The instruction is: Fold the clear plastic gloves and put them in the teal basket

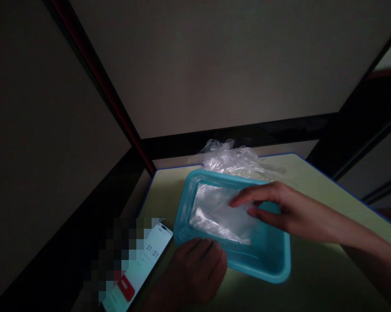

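Note:
A turquoise plastic basin [275,275] sits on the table, with flat clear plastic bags [215,216] lying inside it. My right hand [276,206] reaches in from the right, above the bags. Its thumb and forefinger are apart, the fingertips close to the plastic; whether they touch it I cannot tell. My left hand [198,268] is curled into a fist at the near side of the basin, overlapping its rim in view. Its fingertips are turned away, so anything inside the fist is hidden.
Crumpled clear plastic [236,158] lies behind the basin, by the wall [221,69]. A lit phone [140,268] showing a timer is at the left. The pale table top [315,186] has a blue edge. Dim light leaves the left side dark.

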Available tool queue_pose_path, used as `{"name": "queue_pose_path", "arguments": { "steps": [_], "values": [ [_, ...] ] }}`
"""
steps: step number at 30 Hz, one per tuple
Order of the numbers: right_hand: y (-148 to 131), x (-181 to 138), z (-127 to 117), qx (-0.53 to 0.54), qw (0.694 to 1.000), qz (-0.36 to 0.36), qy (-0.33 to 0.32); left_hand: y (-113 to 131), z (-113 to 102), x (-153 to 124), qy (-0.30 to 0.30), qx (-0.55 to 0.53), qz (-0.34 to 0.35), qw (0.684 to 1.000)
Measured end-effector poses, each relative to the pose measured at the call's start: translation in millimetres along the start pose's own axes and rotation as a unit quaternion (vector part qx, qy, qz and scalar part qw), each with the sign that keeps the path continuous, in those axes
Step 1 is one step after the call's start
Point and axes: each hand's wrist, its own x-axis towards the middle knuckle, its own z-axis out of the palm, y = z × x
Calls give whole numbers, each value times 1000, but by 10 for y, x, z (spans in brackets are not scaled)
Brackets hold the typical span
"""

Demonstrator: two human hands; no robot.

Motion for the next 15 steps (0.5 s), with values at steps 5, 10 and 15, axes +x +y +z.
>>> {"name": "queue_pose_path", "arguments": {
  "steps": [5,10,15],
  "values": [
    [41,93,44,-24,997,34,-65,2,12,-31,1,-7,-2,1000],
    [29,144,61,-23,999,27,-28,-8,43,-42,15,-9,3,1000],
    [33,138,141,-38,999,22,16,-13,55,-45,28,-11,5,1000]
  ]
}}
